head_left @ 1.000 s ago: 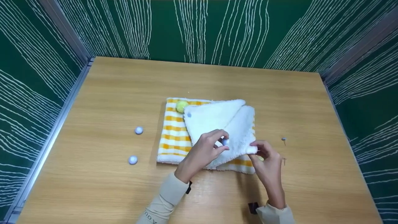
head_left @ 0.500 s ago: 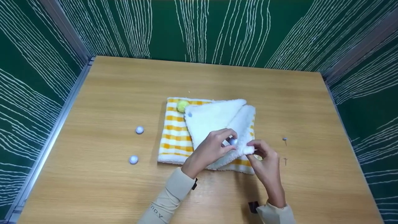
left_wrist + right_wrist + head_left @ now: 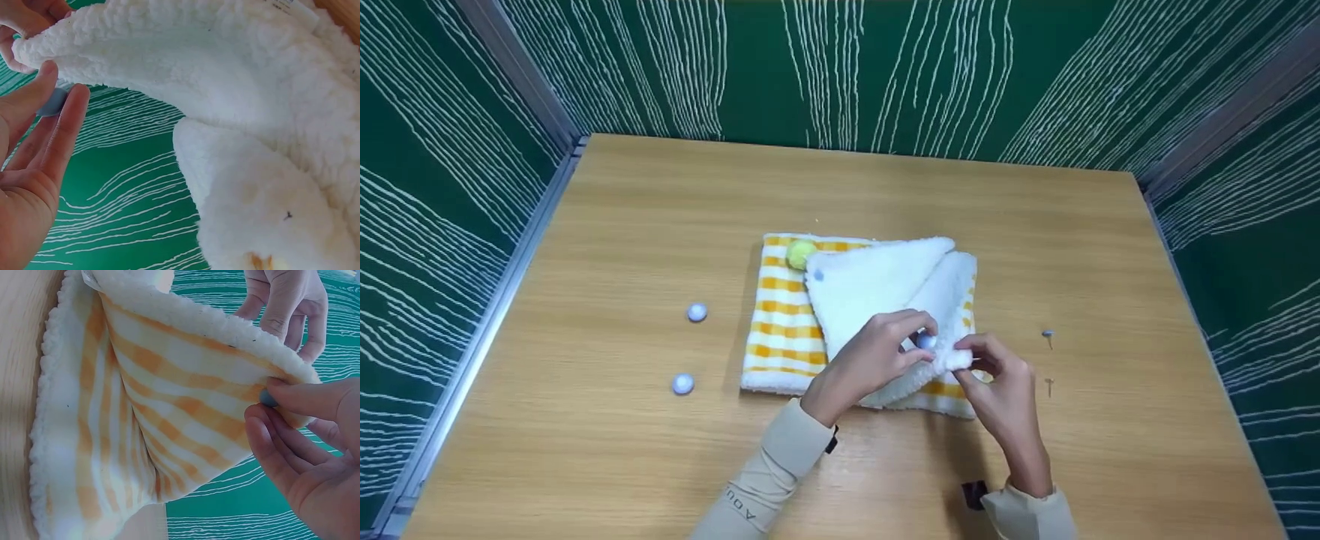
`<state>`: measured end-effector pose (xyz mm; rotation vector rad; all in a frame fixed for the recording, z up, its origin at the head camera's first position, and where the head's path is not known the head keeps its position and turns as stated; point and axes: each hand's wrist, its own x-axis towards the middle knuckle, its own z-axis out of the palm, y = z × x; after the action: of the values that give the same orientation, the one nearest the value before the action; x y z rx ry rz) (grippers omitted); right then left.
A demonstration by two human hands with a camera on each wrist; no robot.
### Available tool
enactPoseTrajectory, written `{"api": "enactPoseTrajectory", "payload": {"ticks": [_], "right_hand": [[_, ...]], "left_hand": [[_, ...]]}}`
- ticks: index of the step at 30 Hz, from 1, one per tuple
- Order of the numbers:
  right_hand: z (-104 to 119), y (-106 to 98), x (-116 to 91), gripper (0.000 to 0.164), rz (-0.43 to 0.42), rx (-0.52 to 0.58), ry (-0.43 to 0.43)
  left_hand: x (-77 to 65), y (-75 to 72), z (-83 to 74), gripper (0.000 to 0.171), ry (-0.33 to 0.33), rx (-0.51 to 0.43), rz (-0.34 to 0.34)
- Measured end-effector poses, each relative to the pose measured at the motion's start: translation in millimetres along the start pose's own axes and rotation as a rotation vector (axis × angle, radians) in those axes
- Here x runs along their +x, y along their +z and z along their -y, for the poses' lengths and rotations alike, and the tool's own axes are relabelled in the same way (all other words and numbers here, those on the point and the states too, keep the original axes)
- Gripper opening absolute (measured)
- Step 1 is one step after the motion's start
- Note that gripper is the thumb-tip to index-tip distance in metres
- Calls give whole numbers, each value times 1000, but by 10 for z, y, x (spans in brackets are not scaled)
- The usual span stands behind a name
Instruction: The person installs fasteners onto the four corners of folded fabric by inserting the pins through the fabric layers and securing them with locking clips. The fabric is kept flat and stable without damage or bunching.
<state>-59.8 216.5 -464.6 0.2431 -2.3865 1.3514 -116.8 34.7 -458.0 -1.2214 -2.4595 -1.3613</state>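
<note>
A blanket, yellow-and-white checked on one side and white fleece on the other, lies folded in the middle of the table. My right hand pinches its near-right corner, which is lifted. Under the right thumb a small blue round head shows against the checked side. My left hand pinches a round bluish-white cap between thumb and fingers, close beside that corner; the cap shows blue in the left wrist view. A blue dot sits on the upper-left fleece corner.
Two round bluish-white caps lie on the wooden table at left. At right lie a blue-headed pin and another thin pin. A yellow-green fuzzy ball sits at the blanket's upper left. Green walls enclose the table.
My left hand has moved right with the cap, up to the held corner. The right hand keeps its pinch and has shifted the corner slightly left.
</note>
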Motion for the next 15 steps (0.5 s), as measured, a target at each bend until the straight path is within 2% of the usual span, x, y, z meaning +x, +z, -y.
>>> {"api": "enactPoseTrajectory", "payload": {"ticks": [8,15], "right_hand": [[11,6,5,24,-3,-13,2],[-7,53,-7,22,-12,-4,-7]], "left_hand": [[14,24,-19,16,-18,25,29],[-4,80,-24,10,-33,-8,43]]}}
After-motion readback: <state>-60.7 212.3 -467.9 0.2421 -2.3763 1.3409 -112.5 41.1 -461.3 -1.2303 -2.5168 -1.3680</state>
